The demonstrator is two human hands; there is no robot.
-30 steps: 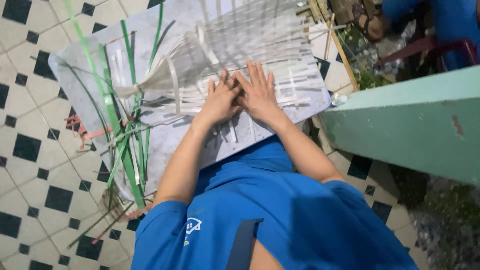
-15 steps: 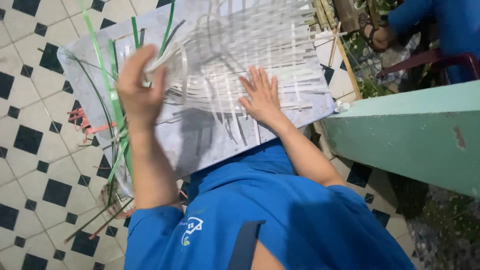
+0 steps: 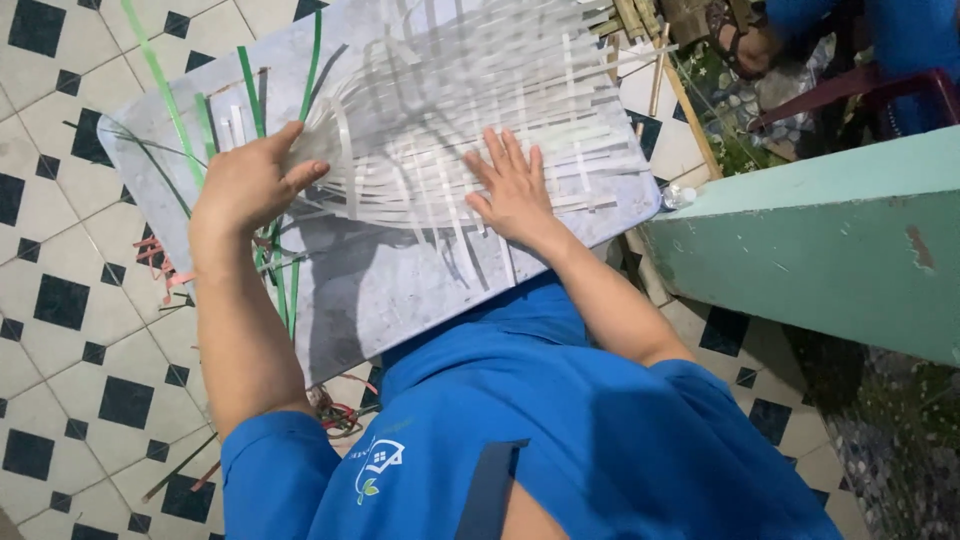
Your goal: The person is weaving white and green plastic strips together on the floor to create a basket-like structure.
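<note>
Two hands work a half-woven mat of white strips (image 3: 470, 110) on the grey board (image 3: 400, 300); left hand (image 3: 245, 185) grips lifted strip ends; right hand (image 3: 512, 190) presses flat, fingers spread; next comes threading a strip, I'd guess.

The near part of the grey board (image 3: 400, 300) is left bare, so a way in is offered there, between the two forearms. The middle and far part are covered by the woven white strips (image 3: 450, 130), pinned flat under the right hand (image 3: 512, 190) and gathered up at their loose ends by the left hand (image 3: 248, 185). The left edge is cluttered by green strips (image 3: 285, 275) trailing onto the tiled floor (image 3: 60, 300). The right side is closed off by a green ledge (image 3: 820, 250) just beside the board. The far corner is crowded by bamboo sticks (image 3: 650, 60) and another person's hand (image 3: 745, 45).
</note>
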